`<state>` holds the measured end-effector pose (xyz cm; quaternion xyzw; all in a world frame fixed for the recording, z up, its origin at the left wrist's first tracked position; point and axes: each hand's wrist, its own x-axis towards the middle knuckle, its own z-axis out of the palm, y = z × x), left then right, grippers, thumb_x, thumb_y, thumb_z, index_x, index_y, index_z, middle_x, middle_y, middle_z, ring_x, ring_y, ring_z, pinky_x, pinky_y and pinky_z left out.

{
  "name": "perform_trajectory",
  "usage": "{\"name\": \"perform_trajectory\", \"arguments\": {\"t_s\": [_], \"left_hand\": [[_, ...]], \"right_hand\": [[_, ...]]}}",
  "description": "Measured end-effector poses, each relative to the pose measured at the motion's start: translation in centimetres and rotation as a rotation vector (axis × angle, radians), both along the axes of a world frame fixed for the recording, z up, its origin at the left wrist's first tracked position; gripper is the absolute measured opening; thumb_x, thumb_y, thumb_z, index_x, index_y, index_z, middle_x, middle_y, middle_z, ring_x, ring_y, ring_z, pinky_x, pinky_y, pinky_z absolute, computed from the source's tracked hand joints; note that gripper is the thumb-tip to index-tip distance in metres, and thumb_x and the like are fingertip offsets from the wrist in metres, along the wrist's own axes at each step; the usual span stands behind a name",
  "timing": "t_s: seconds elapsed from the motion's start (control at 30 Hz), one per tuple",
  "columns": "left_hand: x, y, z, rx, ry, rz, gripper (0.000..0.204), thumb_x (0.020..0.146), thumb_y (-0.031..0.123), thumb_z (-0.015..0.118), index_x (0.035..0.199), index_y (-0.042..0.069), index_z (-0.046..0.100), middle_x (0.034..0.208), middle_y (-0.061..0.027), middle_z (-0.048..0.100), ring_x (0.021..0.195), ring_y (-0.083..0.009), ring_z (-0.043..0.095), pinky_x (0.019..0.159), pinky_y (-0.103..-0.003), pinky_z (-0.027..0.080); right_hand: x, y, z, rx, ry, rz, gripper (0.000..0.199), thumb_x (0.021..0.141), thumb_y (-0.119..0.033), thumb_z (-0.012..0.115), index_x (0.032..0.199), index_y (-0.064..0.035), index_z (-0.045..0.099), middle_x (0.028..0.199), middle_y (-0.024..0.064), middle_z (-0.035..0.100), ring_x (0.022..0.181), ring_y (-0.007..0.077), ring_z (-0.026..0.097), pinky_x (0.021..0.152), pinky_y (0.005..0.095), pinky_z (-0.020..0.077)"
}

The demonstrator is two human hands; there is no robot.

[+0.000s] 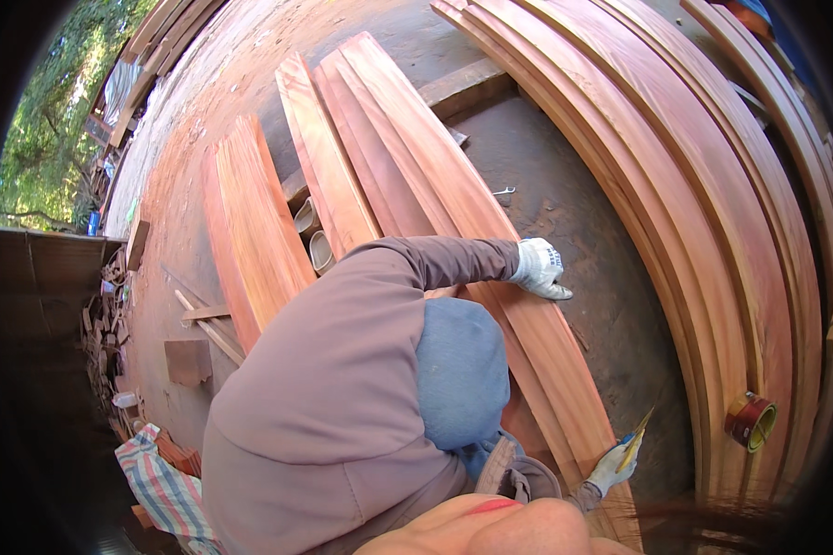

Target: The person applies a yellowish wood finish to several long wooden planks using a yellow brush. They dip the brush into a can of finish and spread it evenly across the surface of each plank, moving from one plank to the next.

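Long reddish wooden boards point(407, 148) lie side by side beneath me, running from far to near. My left hand point(539, 268), in a white work glove, is bent over the right edge of the outermost board, its fingers curled around that edge. Lower down, near the same edge, my right hand point(611, 468) wears a similar glove. It is closed around a slim yellow-and-blue tool point(633, 442) that points up and to the right; its exact kind cannot be made out. My brown sleeve and body cover the middle of the boards.
A stack of long planks point(676, 185) curves along the right, with a dark red roll point(751, 422) on top. A small metal tool point(504, 191) lies on the floor between. At left are a brown block point(188, 362), wooden sticks point(210, 324) and a striped bag point(164, 481).
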<state>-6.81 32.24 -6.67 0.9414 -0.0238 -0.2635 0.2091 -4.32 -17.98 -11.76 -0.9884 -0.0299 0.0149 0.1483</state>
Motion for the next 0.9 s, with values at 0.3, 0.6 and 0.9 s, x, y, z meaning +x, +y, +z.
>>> {"name": "perform_trajectory", "arguments": {"t_s": [0.3,0.6,0.9], "left_hand": [[-1.7,2.1,1.4,-0.039,-0.061,-0.017,0.061,0.095,0.055,0.042,0.08,0.006,0.075,0.079,-0.0164,0.07,0.082,-0.0365,0.068,0.077,-0.044,0.053],[2.7,-2.9,-2.1,-0.209,-0.082,-0.515,0.05,0.1,0.046,0.042,0.116,0.003,0.062,0.105,-0.0164,0.069,0.097,-0.0348,0.065,0.086,-0.044,0.052],[5.0,-14.5,-1.0,-0.304,0.072,-0.805,0.074,0.094,0.055,0.05,0.136,-0.006,0.045,0.122,-0.0286,0.059,0.115,-0.0429,0.056,0.101,-0.047,0.042]], "right_hand": [[-3.5,1.9,-0.8,-0.017,-0.123,0.046,0.036,0.099,-0.029,0.05,0.121,-0.0044,0.065,0.099,0.0185,0.071,0.086,0.0384,0.067,0.074,0.0477,0.0519],[0.2,7.3,5.8,0.107,-0.133,-0.108,0.03,0.09,-0.007,0.059,0.119,-0.0107,0.064,0.088,0.0159,0.069,0.077,0.0347,0.065,0.067,0.0438,0.05],[-13.0,21.2,13.9,0.335,-0.009,-0.322,0.04,0.093,-0.02,0.06,0.132,-0.0102,0.057,0.112,0.0152,0.066,0.093,0.0346,0.064,0.077,0.0429,0.0519]]}}
